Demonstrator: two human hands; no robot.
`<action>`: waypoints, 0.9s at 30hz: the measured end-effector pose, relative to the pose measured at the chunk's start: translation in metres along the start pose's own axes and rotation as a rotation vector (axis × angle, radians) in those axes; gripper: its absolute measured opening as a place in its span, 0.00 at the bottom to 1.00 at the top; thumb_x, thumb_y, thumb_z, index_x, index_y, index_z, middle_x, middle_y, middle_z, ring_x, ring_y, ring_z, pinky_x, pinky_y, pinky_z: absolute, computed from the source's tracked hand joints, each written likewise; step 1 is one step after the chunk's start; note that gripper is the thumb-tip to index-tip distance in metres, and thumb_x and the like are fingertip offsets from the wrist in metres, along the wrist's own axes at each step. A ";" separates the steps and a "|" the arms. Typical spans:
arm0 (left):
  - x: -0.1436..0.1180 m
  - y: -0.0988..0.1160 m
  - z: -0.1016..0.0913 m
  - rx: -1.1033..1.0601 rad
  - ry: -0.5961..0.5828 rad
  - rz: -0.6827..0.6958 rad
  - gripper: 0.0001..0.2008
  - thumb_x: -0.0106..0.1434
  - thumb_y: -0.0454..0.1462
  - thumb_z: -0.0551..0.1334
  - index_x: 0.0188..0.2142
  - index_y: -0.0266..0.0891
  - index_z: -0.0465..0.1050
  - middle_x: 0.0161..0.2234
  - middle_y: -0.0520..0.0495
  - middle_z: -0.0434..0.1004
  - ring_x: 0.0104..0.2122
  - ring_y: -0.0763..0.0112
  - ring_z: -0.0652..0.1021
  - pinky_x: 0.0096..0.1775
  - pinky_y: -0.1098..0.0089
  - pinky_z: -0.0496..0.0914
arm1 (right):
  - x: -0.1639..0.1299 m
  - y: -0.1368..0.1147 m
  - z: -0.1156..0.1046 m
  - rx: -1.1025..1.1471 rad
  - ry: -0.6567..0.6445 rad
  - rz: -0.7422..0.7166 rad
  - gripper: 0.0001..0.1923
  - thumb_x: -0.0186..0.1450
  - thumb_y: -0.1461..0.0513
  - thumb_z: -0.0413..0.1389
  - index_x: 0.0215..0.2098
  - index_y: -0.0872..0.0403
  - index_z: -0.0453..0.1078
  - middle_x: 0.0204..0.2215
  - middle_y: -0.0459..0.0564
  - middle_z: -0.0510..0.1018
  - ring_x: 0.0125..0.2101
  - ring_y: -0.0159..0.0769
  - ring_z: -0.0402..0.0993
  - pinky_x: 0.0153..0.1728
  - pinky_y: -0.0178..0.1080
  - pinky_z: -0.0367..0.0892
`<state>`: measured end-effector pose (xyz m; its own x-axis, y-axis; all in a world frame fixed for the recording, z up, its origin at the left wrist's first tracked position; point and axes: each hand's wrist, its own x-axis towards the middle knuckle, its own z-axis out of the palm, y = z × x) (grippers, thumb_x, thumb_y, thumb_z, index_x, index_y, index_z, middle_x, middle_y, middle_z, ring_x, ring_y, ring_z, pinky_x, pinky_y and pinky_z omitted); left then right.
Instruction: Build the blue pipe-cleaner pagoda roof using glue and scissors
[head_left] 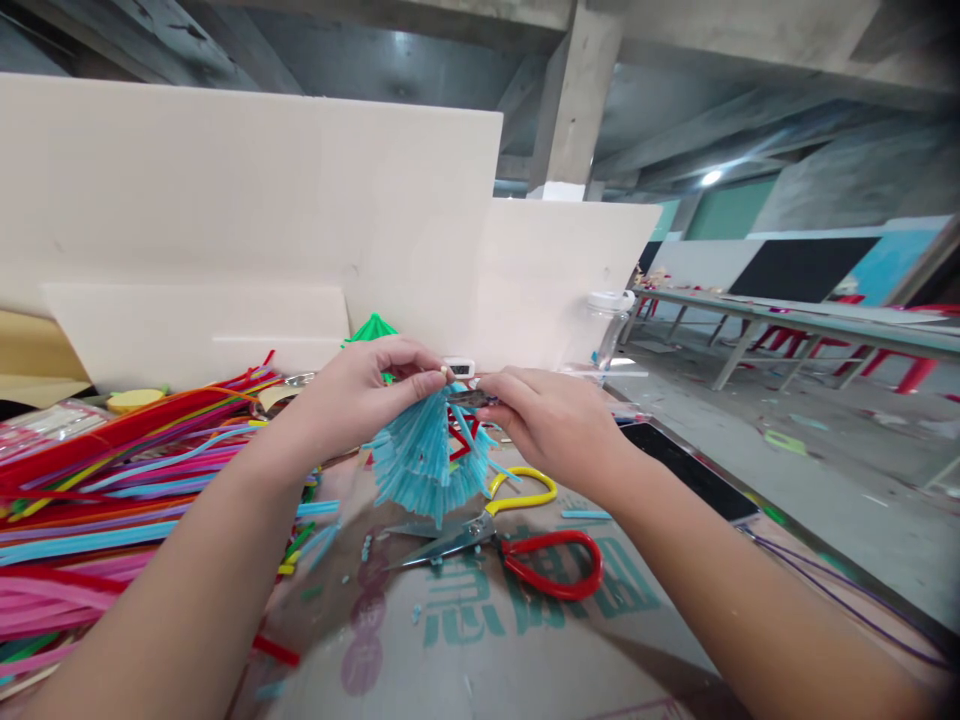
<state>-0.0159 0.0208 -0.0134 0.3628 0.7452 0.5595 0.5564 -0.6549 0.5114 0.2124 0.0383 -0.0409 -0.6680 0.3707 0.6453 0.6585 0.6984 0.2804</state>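
Just below your hands lie the scissors (491,535), blades pointing left, one handle loop yellow and one red, flat on the printed cardboard sheet (480,640) that covers the table; small blue offcuts are scattered around them; to your left a thick heap of coloured pipe cleaners (112,500) spreads across the table and reaches under your left forearm; behind stand pale boards (247,200) leaning upright, with a green folded piece (373,328) peeking over your left hand and a clear jar with a white lid (606,325) to the right; a dark flat slab (690,470) lies just beyond your right wrist. Your left hand (367,395) is closed in a pinch on the top of the blue pipe-cleaner bundle (424,455), which hangs fanned downward above the scissors with a bit of red showing inside; your right hand (551,420) comes in from the right, fingertips closed on the same top point, touching the left; both forearms angle inward. The table's right edge runs diagonally close beside your right arm; beyond it the floor is open.
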 end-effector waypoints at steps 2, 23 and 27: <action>0.000 -0.001 0.000 -0.012 -0.008 0.004 0.12 0.64 0.44 0.61 0.37 0.40 0.79 0.36 0.50 0.80 0.38 0.69 0.77 0.40 0.71 0.68 | 0.000 0.000 -0.001 -0.012 0.005 0.000 0.17 0.73 0.55 0.45 0.45 0.56 0.71 0.34 0.51 0.79 0.32 0.38 0.74 0.28 0.38 0.55; 0.000 0.001 0.003 0.003 -0.003 -0.005 0.11 0.64 0.45 0.61 0.36 0.41 0.78 0.36 0.51 0.79 0.37 0.69 0.76 0.40 0.70 0.68 | 0.001 -0.001 -0.001 -0.146 0.063 -0.068 0.19 0.75 0.54 0.42 0.42 0.55 0.72 0.31 0.50 0.78 0.30 0.34 0.71 0.29 0.39 0.52; 0.000 0.001 0.002 -0.005 -0.008 -0.008 0.13 0.64 0.46 0.61 0.37 0.41 0.78 0.36 0.49 0.79 0.38 0.67 0.76 0.41 0.70 0.68 | 0.000 0.001 0.000 -0.126 0.044 -0.060 0.20 0.75 0.54 0.42 0.42 0.55 0.72 0.33 0.51 0.79 0.32 0.35 0.71 0.29 0.39 0.53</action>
<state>-0.0136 0.0204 -0.0146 0.3643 0.7514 0.5502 0.5556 -0.6495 0.5191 0.2126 0.0388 -0.0409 -0.6933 0.3015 0.6545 0.6581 0.6350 0.4046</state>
